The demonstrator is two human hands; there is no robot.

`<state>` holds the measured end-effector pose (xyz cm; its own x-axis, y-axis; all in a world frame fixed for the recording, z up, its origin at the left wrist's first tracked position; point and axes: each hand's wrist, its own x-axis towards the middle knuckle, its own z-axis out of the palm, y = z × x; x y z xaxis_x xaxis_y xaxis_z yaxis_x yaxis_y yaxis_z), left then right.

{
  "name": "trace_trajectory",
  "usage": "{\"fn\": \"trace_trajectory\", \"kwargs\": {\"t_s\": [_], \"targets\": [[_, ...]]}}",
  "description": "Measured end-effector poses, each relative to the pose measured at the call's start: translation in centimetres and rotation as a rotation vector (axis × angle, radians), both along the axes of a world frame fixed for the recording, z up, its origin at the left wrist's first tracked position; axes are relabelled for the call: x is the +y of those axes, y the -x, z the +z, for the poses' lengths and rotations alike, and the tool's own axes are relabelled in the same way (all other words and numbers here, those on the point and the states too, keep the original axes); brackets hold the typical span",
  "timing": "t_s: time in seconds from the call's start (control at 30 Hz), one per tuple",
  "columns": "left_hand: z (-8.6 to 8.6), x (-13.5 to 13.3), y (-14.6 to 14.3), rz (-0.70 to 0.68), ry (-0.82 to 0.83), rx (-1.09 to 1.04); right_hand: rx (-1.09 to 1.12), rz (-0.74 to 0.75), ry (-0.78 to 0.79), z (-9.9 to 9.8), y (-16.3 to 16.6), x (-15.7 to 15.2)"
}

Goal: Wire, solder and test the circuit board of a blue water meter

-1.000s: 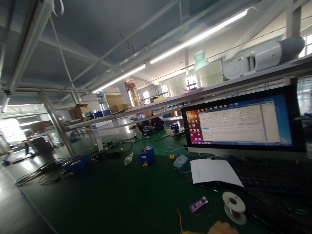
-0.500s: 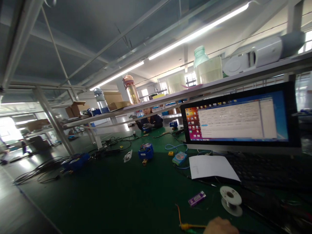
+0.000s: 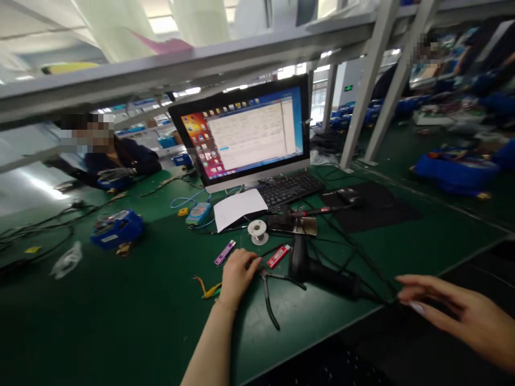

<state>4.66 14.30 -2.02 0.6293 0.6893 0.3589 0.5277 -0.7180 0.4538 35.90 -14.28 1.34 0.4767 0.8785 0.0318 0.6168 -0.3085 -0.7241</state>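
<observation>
My left hand (image 3: 238, 274) rests low over the green bench with its fingers curled; what they close on, if anything, is hidden. Pliers (image 3: 266, 292) with dark handles lie spread beside its thumb, a purple lighter-like stick (image 3: 225, 252) and a red one (image 3: 278, 257) just beyond. By the wrist is a yellow-orange clip lead (image 3: 210, 291). My right hand (image 3: 462, 316) hovers past the bench's front edge, thumb and fingers apart, near the cable end of a black handheld device (image 3: 322, 272). A solder spool (image 3: 258, 231) stands ahead of my left hand.
Behind are a monitor (image 3: 245, 136), a keyboard (image 3: 292, 188), white paper (image 3: 240, 208) and a soldering iron (image 3: 314, 212). Blue housings (image 3: 117, 229) stand left and right (image 3: 454, 170). A co-worker (image 3: 116, 155) sits across. A shelf (image 3: 241, 51) and its posts cross above.
The view has swung right and downward, bringing the pliers and black handheld device into sight. My left arm shows more fully, and my right hand has come into view.
</observation>
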Motion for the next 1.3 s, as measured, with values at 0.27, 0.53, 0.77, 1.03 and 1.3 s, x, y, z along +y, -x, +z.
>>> {"fn": "trace_trajectory", "kwargs": {"t_s": [0.27,0.53,0.77,1.03,1.3], "targets": [[-0.9,0.7,0.4,0.070,0.018,-0.005,0.089,0.260,0.207,1.7,3.1,-0.3],[-1.0,0.8,0.3,0.081,0.012,-0.019,-0.143,0.511,0.215,-0.5,7.6,0.8],[-0.7,1.0,0.6,0.193,-0.016,-0.066,-0.224,0.543,0.065,0.7,8.6,2.0],[-0.8,1.5,1.4,0.270,-0.051,-0.071,-0.075,0.630,-0.034,1.1,17.0,7.4],[-0.4,0.9,0.9,0.203,-0.095,-0.125,-0.146,0.428,0.339,-1.9,22.7,13.7]]}}
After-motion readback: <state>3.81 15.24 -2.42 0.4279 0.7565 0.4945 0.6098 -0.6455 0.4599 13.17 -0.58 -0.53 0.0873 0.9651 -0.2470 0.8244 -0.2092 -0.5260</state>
